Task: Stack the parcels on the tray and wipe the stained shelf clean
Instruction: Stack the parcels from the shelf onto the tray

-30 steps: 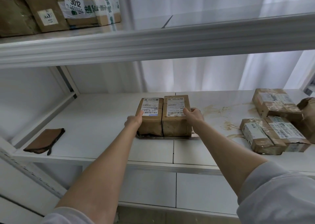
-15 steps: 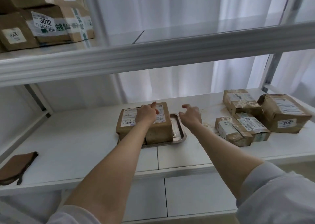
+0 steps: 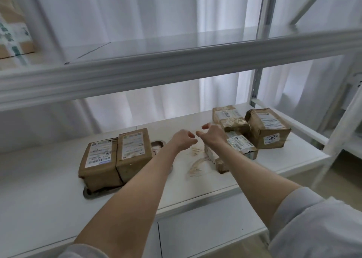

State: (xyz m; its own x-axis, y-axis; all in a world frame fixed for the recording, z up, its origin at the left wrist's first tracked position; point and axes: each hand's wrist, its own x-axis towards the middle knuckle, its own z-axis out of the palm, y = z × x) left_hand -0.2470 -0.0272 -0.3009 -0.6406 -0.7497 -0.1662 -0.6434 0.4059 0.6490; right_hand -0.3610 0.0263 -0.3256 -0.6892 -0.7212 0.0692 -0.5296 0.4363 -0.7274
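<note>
Two brown parcels (image 3: 115, 157) lie side by side on a metal tray (image 3: 157, 145) at the shelf's middle left. Brown stains (image 3: 197, 159) smear the white shelf (image 3: 49, 189) to the right of the tray. Several more parcels sit at the right: a pair under my right forearm (image 3: 241, 144), one behind (image 3: 228, 116) and a big one marked 200 (image 3: 268, 128). My left hand (image 3: 183, 140) hovers above the stains with fingers loosely curled and holds nothing. My right hand (image 3: 212, 134) hovers just beside it, fingers apart, over the nearest right-hand parcel.
An upper shelf beam (image 3: 176, 67) crosses the view above my hands. A taped carton (image 3: 13, 34) stands on that upper shelf at far left. A white upright post (image 3: 258, 65) and the shelf's right end lie beyond the parcels. White curtains hang behind.
Both hands have left the parcels on the tray and moved right, over the stains and toward the right-hand parcels. The view has swung right, so the brown cloth at left is out of sight.
</note>
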